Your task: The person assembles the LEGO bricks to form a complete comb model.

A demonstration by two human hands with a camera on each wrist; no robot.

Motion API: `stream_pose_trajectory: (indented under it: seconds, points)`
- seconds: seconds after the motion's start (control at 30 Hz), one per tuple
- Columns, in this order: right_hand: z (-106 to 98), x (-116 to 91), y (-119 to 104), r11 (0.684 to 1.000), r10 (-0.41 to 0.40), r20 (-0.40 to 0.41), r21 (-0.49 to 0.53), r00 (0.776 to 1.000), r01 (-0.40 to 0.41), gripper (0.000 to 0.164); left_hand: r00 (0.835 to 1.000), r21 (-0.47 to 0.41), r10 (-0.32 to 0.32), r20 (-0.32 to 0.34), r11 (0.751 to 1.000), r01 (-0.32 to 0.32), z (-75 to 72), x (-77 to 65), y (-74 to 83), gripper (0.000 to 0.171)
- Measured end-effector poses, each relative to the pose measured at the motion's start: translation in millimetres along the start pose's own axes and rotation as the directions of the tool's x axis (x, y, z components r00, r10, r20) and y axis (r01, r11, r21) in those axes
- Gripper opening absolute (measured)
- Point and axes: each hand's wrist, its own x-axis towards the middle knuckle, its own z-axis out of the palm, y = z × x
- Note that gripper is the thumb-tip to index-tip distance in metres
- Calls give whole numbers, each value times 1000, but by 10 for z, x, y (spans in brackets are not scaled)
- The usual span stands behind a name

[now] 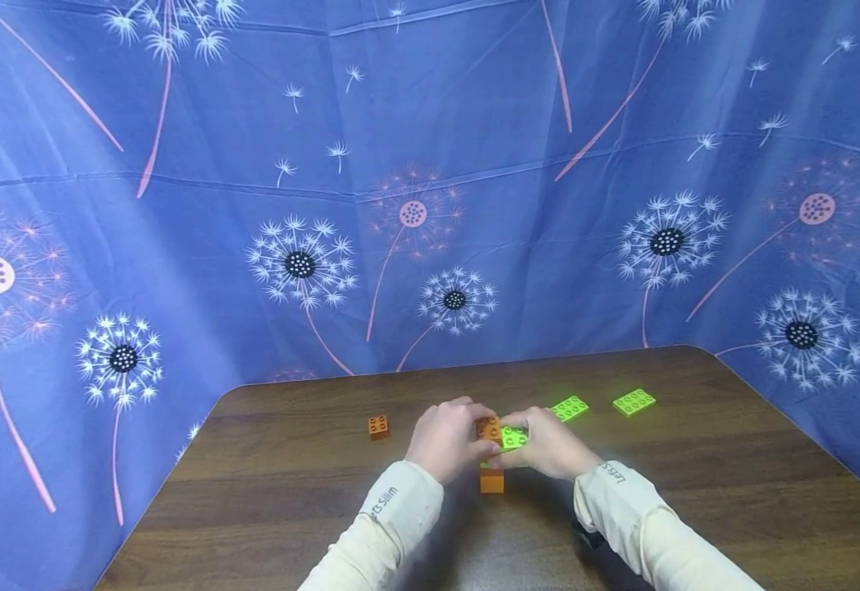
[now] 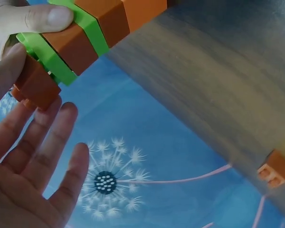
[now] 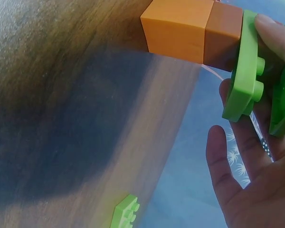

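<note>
A stack of orange toy building bricks (image 1: 492, 481) with flat green bricks (image 2: 48, 59) between them stands upright on the table. At its top is an orange brick (image 2: 37, 86), pinched between the thumb and fingers of my left hand (image 1: 445, 439). My right hand (image 1: 551, 443) grips the stack from the other side, its thumb along the upper part near the green layers. In the right wrist view, a lower green brick (image 3: 243, 66) sticks out sideways from the stack, studs showing. The upper green brick (image 3: 284, 102) lies partly behind the right hand.
Behind the left hand, a loose orange brick (image 1: 378, 427) lies on the brown wooden table (image 1: 267, 492). Two loose green bricks lie at the back right, one (image 1: 569, 408) just beyond the right hand and another (image 1: 633, 402) farther right. A blue dandelion-print cloth (image 1: 519, 205) hangs behind the table.
</note>
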Motion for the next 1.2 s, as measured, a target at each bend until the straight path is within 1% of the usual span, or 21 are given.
stream_pose_trajectory:
  seconds: [0.17, 0.33, 0.4, 0.53, 0.63, 0.73, 0.83, 0.87, 0.93, 0.97, 1.03, 1.07, 1.13, 1.2]
  points:
    - [5, 7, -8, 1000, -5, -8, 22, 1000, 6, 32, 1000, 97, -12, 3, 995, 11, -19, 28, 78, 35]
    - [9, 10, -36, 999, 3, 3, 48, 1000, -3, 30, 998, 154, -54, 16, 987, 51, -73, 63, 155, 31]
    - [9, 11, -42, 999, 4, 4, 50, 1000, -4, 30, 997, 155, -69, 30, 986, 64, -98, 76, 179, 30]
    - [6, 11, -47, 999, 1, -1, 52, 1000, -1, 29, 993, 115, -100, 60, 989, 93, -141, 98, 203, 31]
    - [-5, 9, -45, 998, 9, -2, 59, 1000, -9, 29, 989, 83, -128, 79, 989, 121, -151, 109, 209, 33]
    - [-17, 6, -49, 997, 16, -2, 70, 1000, -16, 32, 984, 81, -145, 101, 987, 137, -156, 123, 224, 35]
    - [-26, -5, -45, 997, 22, -6, 74, 1000, -22, 36, 983, 73, -154, 103, 986, 147, -145, 136, 232, 37]
    - [-26, -10, -38, 997, 23, -6, 73, 1000, -23, 37, 982, 60, -157, 105, 987, 151, -127, 137, 220, 37]
    - [-19, -21, -27, 997, 25, -9, 69, 1000, -25, 39, 980, -5, -167, 110, 986, 169, -80, 127, 172, 38]
    - [-15, -28, -24, 997, 24, -9, 70, 1000, -24, 39, 977, -50, -179, 113, 981, 186, -52, 118, 138, 39]
    - [-2, -38, -17, 997, 28, -8, 71, 1000, -28, 40, 972, -156, -199, 126, 963, 218, 9, 94, 62, 40]
    - [5, -44, -13, 997, 29, -7, 75, 1000, -28, 40, 969, -209, -207, 134, 950, 232, 42, 80, 24, 40]
    - [19, -54, -7, 996, 33, -11, 83, 999, -32, 41, 963, -321, -225, 145, 911, 261, 98, 53, -37, 40]
    - [36, -65, 5, 995, 40, -15, 94, 999, -39, 42, 962, -408, -232, 147, 872, 272, 156, 27, -80, 40]
